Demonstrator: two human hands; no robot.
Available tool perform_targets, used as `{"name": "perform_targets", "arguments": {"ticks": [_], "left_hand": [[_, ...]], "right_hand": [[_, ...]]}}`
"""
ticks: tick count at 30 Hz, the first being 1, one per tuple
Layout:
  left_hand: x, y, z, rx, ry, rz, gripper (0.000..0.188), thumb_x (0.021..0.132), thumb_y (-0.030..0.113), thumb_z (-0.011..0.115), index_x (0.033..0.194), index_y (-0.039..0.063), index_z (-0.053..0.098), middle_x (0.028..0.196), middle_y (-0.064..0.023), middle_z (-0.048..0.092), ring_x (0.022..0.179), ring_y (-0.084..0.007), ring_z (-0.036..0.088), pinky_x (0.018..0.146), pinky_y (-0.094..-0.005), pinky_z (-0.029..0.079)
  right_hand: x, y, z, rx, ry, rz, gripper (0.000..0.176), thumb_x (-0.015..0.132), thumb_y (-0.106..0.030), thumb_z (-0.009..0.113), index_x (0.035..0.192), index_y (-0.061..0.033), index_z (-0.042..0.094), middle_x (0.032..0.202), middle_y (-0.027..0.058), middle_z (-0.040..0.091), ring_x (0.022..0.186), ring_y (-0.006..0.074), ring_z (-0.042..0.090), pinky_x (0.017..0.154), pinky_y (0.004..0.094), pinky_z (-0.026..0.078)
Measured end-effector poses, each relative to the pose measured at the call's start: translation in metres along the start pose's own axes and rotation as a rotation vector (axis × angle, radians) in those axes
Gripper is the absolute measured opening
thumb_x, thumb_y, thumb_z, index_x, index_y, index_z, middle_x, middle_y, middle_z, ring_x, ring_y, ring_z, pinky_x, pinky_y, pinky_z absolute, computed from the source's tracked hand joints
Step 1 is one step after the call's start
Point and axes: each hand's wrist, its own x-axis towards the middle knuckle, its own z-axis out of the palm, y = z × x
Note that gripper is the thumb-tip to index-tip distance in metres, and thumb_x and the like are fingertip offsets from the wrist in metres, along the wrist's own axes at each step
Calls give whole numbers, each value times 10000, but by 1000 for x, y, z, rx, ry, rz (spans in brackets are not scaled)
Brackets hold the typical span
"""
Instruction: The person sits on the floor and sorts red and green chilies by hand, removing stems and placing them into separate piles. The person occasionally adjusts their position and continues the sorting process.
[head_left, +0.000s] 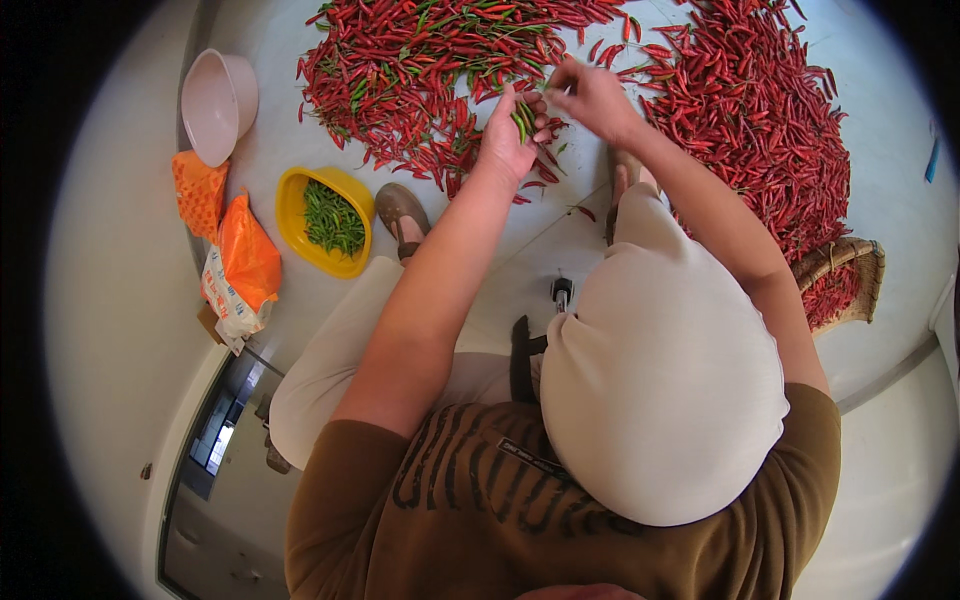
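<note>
My left hand (515, 127) is palm up, its fingers curled round several green chili peppers (523, 121). Close beside it on the right, my right hand (574, 94) is bent with thumb and fingertips near each other; whether something small is between them cannot be told. Below and beyond both hands a pile of red chili peppers with some green ones and stems (405, 67) spreads over the pale floor. To the right lies a larger heap of red chili peppers (750, 112). A yellow plastic basin (289, 217) at the left holds green chili peppers (332, 217).
A pale plastic basin (217, 105) stands by the wall at the upper left, above orange and white plastic bags (244, 255). At the right, a woven bamboo basket (866, 289) holds red chilies. A caster wheel (561, 289) shows between my legs, and my shoes flank the floor.
</note>
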Motion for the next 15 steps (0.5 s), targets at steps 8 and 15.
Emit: {"name": "perform_targets", "arguments": {"ticks": [8,15], "left_hand": [[6,2,-5,-47,-252,-115,503,1018,516,477,704,122,462,576,-6,394,533,-142,376,454,-260,285],[-5,4,3,-27,-149,-102,485,1016,514,463,762,108,539,679,-41,509,639,-199,484,522,-295,357]], "right_hand": [[37,77,-61,-534,562,10,235,910,-271,650,1014,-61,664,905,138,718,841,336,694,742,424,548],[46,68,-71,-599,418,145,238,898,-270,628,1009,-61,640,952,142,696,887,348,678,749,442,538]]}}
